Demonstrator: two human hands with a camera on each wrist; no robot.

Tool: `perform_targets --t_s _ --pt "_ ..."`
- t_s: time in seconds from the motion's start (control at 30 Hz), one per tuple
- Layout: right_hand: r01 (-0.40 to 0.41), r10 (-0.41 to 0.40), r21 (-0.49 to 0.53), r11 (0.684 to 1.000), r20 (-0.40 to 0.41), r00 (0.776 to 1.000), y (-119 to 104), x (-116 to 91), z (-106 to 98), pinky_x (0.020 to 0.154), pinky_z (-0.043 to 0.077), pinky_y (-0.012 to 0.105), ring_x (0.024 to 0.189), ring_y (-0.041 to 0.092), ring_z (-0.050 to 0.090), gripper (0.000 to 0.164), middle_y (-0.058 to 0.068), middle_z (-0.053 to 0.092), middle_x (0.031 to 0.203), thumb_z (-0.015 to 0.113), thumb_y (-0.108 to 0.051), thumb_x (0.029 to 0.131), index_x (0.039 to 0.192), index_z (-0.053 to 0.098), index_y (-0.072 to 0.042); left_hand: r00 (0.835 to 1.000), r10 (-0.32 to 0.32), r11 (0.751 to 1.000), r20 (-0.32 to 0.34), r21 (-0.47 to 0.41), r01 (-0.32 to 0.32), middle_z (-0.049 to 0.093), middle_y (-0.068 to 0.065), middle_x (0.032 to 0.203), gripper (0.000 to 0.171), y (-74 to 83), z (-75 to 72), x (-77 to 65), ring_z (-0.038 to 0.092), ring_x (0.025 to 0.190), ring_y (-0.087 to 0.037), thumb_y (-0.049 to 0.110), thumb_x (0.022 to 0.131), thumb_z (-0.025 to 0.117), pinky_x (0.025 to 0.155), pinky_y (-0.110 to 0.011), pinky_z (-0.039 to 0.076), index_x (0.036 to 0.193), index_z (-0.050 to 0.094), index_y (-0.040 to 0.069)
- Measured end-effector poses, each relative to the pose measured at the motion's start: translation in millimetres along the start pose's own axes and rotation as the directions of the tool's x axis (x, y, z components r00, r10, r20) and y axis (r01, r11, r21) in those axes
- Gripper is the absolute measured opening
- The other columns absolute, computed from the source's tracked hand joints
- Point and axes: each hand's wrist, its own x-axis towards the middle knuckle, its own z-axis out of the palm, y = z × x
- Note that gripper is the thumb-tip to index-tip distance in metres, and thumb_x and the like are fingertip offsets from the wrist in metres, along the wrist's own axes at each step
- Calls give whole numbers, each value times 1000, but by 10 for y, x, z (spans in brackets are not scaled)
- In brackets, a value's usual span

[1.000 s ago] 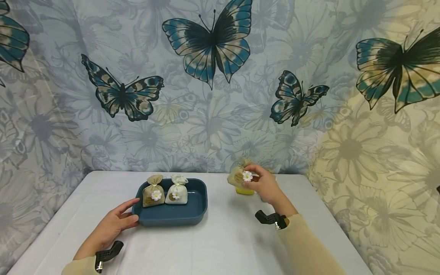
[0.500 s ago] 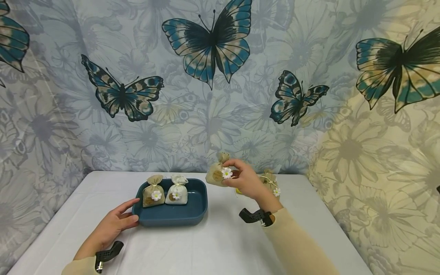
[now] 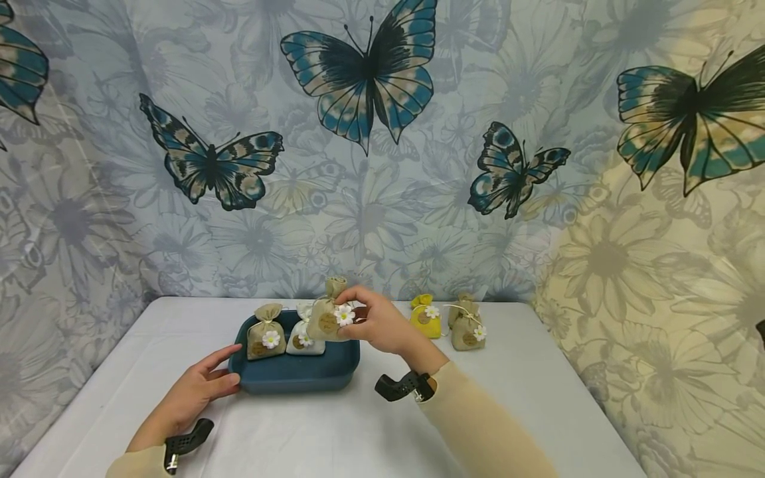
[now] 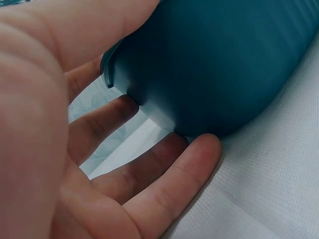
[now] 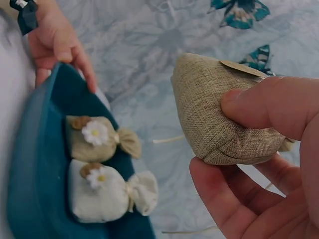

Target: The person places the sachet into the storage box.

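Observation:
A small beige drawstring sachet (image 3: 323, 321) with a white flower and round brown tag is pinched between thumb and fingers of my right hand (image 3: 385, 325). It is raised above the right part of a blue tray (image 3: 293, 380). Inside that tray, a tan sachet (image 3: 261, 342) stands beside a white sachet (image 3: 297, 342), which the held one partly covers in the head view. My left hand (image 3: 194, 393) rests against the tray's left end; in the left wrist view its extended fingers (image 4: 169, 184) touch the blue outer wall.
To the right on the white-covered table (image 3: 514, 398) stand a yellow sachet (image 3: 423, 325) and a tan sachet (image 3: 468, 338), with another tan one (image 3: 461, 307) partly hidden behind. A butterfly-printed cloth (image 3: 370, 245) hangs along the table's back edge.
My right hand has carried the beige sachet leftward from near the yellow sachet to over the tray, uncovering the sachets at right. My left hand and the tray have stayed put.

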Motion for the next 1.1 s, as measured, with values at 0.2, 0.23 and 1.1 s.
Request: perform_targets --t_s 0.2,0.23,1.1 --pt "-70 70 -4 998 4 998 146 57 128 57 44 30 66 17 49 41 2 57 104 76 -5 87 121 61 -21 1000 7 1000 2 -10 -7 8 -33 159 72 1 -8 3 27 138 -51 9 98 66 91 -43 55 156 25 0" --pt "-91 91 -27 996 -1 996 180 61 136 55 42 30 63 17 47 42 2 58 95 77 -6 86 121 61 -23 1000 7 1000 1 -12 -7 9 -32 159 72 1 -9 4 27 138 -51 9 98 66 91 -43 55 156 25 0" --pt "-194 172 -353 915 -94 981 761 203 152 60 48 31 79 15 54 41 -9 59 105 81 -13 84 117 64 -30 1000 -9 1000 -6 -4 9 11 -32 159 72 -23 -7 10 31 137 -51 11 98 66 91 -45 54 156 26 2"
